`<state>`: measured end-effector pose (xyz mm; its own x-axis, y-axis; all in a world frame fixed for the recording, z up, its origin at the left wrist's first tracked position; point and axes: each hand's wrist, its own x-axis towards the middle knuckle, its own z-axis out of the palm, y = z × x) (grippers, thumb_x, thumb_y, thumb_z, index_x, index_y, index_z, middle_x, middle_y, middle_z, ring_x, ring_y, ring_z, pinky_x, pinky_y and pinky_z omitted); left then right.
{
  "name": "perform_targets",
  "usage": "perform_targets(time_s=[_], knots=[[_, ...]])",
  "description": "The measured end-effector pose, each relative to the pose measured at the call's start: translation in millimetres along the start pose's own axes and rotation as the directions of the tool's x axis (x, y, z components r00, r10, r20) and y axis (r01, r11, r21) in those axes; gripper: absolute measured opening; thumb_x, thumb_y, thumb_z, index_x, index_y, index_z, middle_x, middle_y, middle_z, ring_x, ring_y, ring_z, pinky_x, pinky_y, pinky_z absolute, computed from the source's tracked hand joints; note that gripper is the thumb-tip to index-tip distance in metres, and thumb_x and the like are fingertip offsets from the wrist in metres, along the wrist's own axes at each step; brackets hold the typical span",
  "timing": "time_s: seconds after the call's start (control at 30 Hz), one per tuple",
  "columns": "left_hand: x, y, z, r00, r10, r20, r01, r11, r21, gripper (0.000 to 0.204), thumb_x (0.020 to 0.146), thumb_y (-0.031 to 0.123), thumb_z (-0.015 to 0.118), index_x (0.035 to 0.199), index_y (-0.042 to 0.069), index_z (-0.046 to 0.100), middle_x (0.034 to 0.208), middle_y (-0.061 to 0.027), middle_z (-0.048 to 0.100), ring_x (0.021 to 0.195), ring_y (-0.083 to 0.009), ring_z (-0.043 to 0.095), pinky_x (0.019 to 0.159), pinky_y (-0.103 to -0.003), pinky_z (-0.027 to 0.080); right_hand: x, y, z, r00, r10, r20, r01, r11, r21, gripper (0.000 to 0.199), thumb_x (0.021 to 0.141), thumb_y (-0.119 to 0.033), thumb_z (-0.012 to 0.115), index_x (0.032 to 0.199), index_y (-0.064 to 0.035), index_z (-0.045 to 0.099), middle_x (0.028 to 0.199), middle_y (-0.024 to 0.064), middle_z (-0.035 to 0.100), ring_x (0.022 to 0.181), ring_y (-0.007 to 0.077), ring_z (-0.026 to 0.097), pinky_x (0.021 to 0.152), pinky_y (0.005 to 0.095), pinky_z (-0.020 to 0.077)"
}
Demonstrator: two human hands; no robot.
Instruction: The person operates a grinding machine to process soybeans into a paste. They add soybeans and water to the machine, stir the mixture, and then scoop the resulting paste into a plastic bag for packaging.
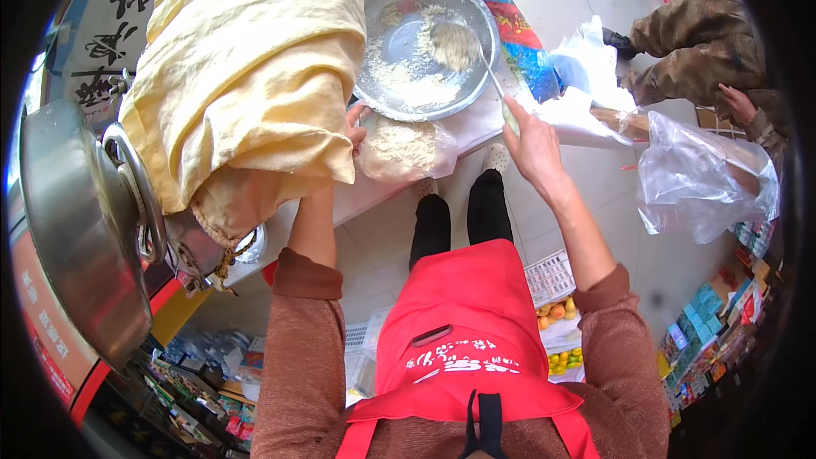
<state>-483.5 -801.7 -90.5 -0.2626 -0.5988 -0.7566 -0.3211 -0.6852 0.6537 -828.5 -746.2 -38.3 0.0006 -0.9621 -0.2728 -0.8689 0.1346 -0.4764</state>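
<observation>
My right hand (532,141) is closed round the pale handle of a long-handled scoop (456,45). The scoop's round head carries cream-coloured crumbly flour and is inside a wide metal basin (486,15). Loose white flour (418,85) lies scattered over the basin's bottom. Just below the near rim, a clear plastic bag (399,151) bulges with the same pale flour. At its left edge, my left hand (355,128) pinches the bag with bent fingers. The yellow cloth beside it hides part of that hand and wrist.
A large yellow cloth (246,76) drapes over something tall at left, beside a big steel pot (76,229). The white-covered table (476,123) ends near my legs. A clear plastic sheet (705,178) hangs at right; a person (705,42) sits beyond. Fruit (557,314) lies below.
</observation>
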Motion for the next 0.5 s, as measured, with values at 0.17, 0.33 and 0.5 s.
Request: perform_targets(time_s=[0.17,0.33,0.5], knots=[[0.2,-0.1,0.7,1.000,0.015,-0.020,-0.015,1.000,-0.001,0.084,0.069,0.001,0.045,0.150,0.001,0.020,0.149,-0.0127,0.038,0.051,-0.0046,0.043,0.044,-0.019,0.034,-13.5,-21.5,14.7,0.985,0.008,0.171,-0.092,0.868,0.489,0.052,0.087,-0.015,0.057,0.137,-0.0042,0.047,0.088,0.0129,0.067,0.068,0.0239,0.064,0.060,0.0352,0.0502],[-1.2,-1.0,-1.0,1.000,0.004,-0.007,-0.004,0.997,-0.083,0.083,0.070,0.001,0.045,0.150,0.001,0.020,0.149,-0.0123,0.039,0.049,-0.0050,0.042,0.043,-0.019,0.035,-21.4,-36.7,19.5,0.820,0.063,0.569,-0.544,0.394,0.741,0.049,0.091,-0.014,0.052,0.139,-0.0084,0.047,0.074,-0.0001,0.055,0.045,0.0037,0.042,0.037,0.0198,0.0324],[6.8,-14.0,-13.0,0.998,-0.065,0.013,0.066,0.954,-0.293,0.082,0.071,0.001,0.045,0.149,0.001,0.022,0.147,-0.0114,0.041,0.049,-0.0051,0.043,0.042,-0.019,0.035,-70.2,-40.0,12.9,0.935,0.014,0.355,-0.280,0.644,0.712,0.047,0.086,-0.009,0.058,0.133,-0.0034,0.052,0.070,0.0069,0.059,0.053,0.0155,0.055,0.053,0.0306,0.0460]])
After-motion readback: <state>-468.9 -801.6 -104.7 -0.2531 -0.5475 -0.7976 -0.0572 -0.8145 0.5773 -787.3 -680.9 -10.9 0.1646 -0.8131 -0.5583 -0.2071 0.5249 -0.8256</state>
